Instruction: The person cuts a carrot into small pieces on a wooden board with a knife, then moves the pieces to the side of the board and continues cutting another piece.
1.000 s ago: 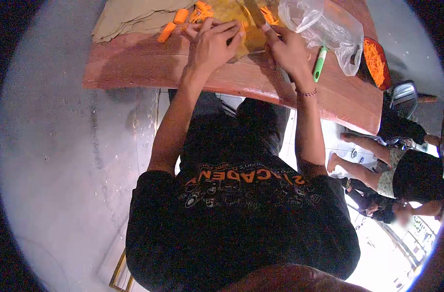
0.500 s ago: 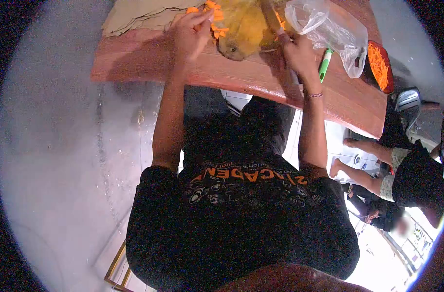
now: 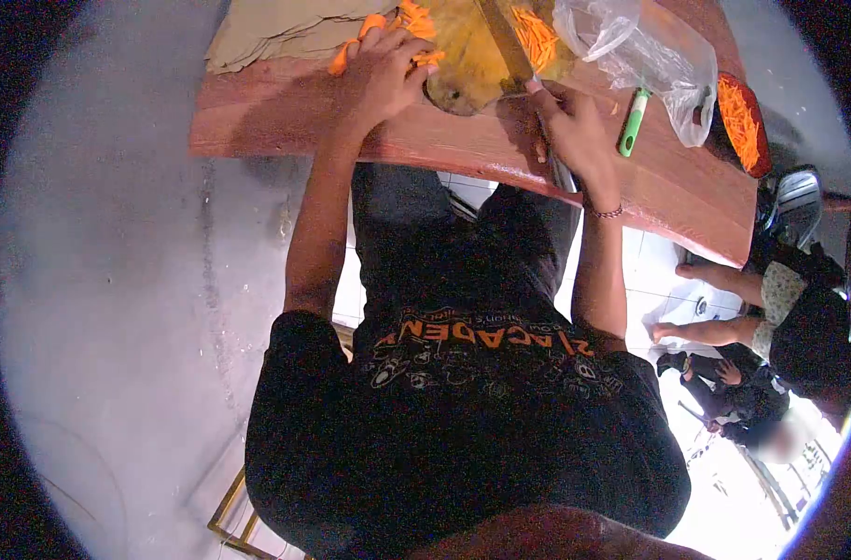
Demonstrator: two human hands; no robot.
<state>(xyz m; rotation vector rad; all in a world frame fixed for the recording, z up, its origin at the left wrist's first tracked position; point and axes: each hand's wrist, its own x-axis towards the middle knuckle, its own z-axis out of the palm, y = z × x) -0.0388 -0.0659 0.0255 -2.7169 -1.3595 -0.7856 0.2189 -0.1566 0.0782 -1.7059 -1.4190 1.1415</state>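
One knife [image 3: 505,42], upper centre of frame, right hand [image 3: 579,135] with fingers closed round its handle, blade angled over board [image 3: 458,70] beside carrot strips [image 3: 535,39]. Left hand [image 3: 383,75]: fingers bent over carrot pieces [image 3: 371,21], probably keeping them clear of the edge; whether gripping, cannot tell.

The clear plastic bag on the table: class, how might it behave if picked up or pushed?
The plastic bag would probably hang floppy, since its film lies creased. It is likely light, as it looks thin and see-through. Pushed, it may crumple, not roll, lying loosely on the table.
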